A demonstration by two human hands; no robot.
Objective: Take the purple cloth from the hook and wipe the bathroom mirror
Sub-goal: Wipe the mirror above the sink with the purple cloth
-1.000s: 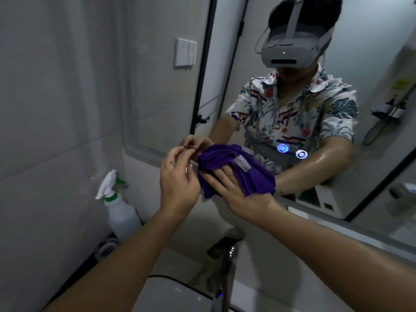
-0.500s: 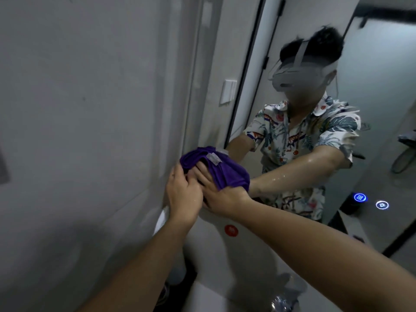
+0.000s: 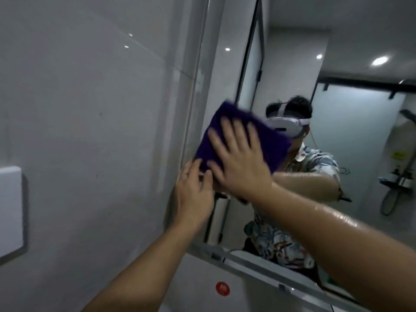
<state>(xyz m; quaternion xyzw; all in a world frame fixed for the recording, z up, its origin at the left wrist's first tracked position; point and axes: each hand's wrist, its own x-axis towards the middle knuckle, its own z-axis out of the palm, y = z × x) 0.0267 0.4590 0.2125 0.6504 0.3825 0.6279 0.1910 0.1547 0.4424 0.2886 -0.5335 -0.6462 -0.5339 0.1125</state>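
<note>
The right hand (image 3: 238, 163) is lying flat w/ fingers straight and spread, pressing the folded purple fuzzy cloth (image 3: 243, 134) against the big frameless bathroom mirror (image 3: 351, 136), near its left edge. The cloth is sitting tilted on the glass, approx. level w/ the reflected headset. The left hand (image 3: 193, 194) is reaching up just below and left of it, fingers extended and close together, fingertips touching the cloth's lower-left corner and the right hand's thumb side; not gripping anything. The right forearm is looking wet and shiny. The grey glossy tiled wall (image 3: 90, 109) is filling the left side, w/ a white rectangular wall switch plate (image 3: 10, 210) at the far left. A small round red sticker (image 3: 222, 288) is showing below the mirror's bottom edge.
</note>
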